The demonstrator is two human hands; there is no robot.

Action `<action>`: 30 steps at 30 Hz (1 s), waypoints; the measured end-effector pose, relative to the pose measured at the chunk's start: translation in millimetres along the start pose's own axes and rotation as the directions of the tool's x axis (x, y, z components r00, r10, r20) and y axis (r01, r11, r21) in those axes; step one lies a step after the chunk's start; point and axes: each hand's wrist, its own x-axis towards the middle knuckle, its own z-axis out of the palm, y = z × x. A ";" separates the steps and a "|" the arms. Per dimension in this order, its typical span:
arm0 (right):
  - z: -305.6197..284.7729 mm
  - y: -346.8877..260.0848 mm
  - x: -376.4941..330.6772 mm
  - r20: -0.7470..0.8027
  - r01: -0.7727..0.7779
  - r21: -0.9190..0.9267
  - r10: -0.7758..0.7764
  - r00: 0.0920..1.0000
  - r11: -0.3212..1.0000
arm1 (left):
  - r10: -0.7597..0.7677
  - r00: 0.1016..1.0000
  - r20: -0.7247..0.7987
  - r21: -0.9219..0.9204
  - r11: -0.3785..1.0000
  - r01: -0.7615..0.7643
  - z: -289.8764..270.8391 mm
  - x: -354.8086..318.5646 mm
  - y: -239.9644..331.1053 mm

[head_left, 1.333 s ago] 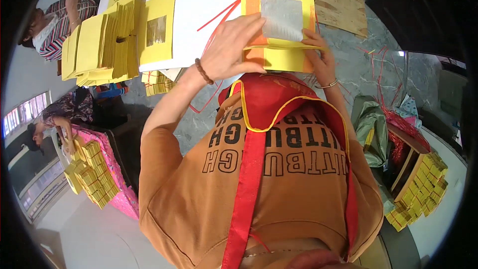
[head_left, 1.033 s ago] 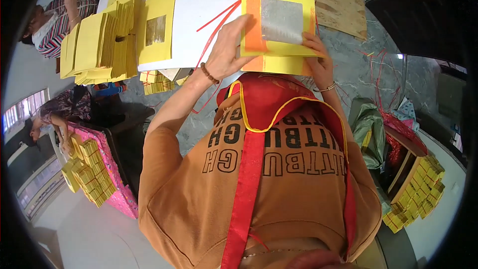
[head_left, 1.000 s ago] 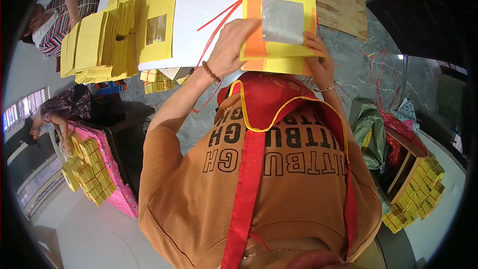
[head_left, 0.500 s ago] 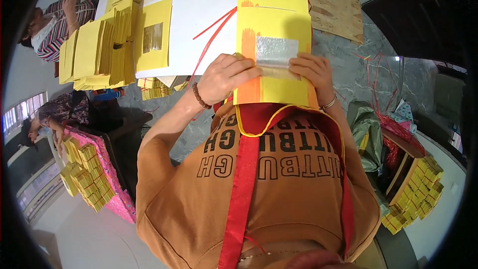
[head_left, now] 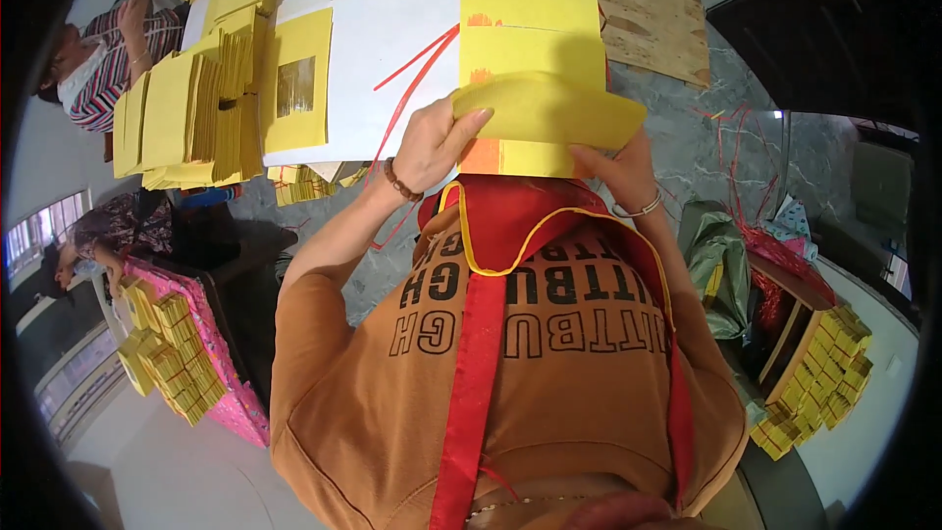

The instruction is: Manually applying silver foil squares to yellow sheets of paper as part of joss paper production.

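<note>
My left hand (head_left: 438, 142) and my right hand (head_left: 616, 169) both grip a yellow paper sheet (head_left: 546, 110) with an orange strip, folded over toward me at the near edge of the white table (head_left: 392, 39). My left thumb presses on the folded top. Beneath it lie two flat yellow sheets (head_left: 530, 34). A red string (head_left: 412, 83) runs across the table to my left hand.
Stacks of yellow paper (head_left: 191, 108) cover the table's left side, one sheet with a foil square (head_left: 296, 83). A person in a striped top (head_left: 103, 59) sits far left. A wooden board (head_left: 653, 25) lies right; bundled yellow stacks (head_left: 819, 383) and a pink box (head_left: 186, 353) flank me.
The sheet was pulled toward me and folded over; its silver foil square, visible earlier, is now hidden inside the fold. Both hands came nearer.
</note>
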 end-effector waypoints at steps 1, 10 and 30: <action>-2.5 4.7 -1.1 -0.006 0.223 -0.350 -0.240 0.971 0.910 | -0.004 1.000 0.000 0.000 1.000 0.004 1.1 -3.6 -2.0; 0.9 -36.3 -37.1 0.239 -0.347 0.928 0.495 0.835 0.138 | 0.631 0.773 -0.069 0.358 0.739 -0.571 20.2 -3.9 3.5; -9.6 -37.3 0.5 -0.019 -0.069 0.396 0.083 0.996 0.916 | 0.329 0.879 -0.344 -0.284 0.856 -0.431 -32.1 65.3 -20.7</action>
